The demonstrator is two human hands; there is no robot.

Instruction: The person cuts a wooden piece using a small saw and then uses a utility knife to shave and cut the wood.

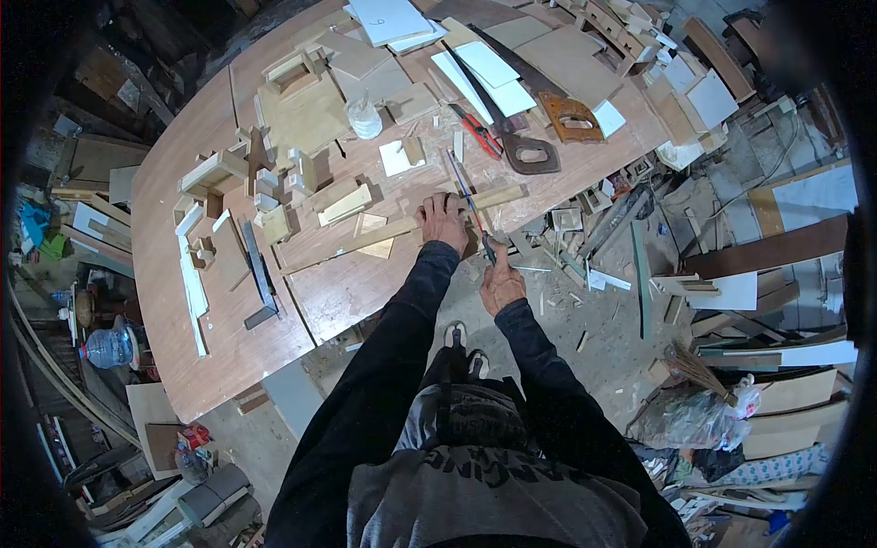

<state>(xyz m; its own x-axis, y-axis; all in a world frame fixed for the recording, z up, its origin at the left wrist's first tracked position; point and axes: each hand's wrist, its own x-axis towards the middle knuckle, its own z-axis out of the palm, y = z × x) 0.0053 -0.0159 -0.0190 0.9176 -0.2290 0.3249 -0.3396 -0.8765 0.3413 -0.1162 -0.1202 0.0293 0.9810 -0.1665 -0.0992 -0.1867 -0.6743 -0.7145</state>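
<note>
Hands (442, 221) at table (166, 274); floor (585, 315) seemingly concrete.

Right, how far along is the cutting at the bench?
Looks done: small wooden blocks and a box-like wooden piece stand on the table, already shaped. In hand: the right hand grips a thin saw across a long strip, which the left hand steadies. Left: probably finishing this cut, as the strip runs past the blade on both sides; its depth can't be seen.
</note>
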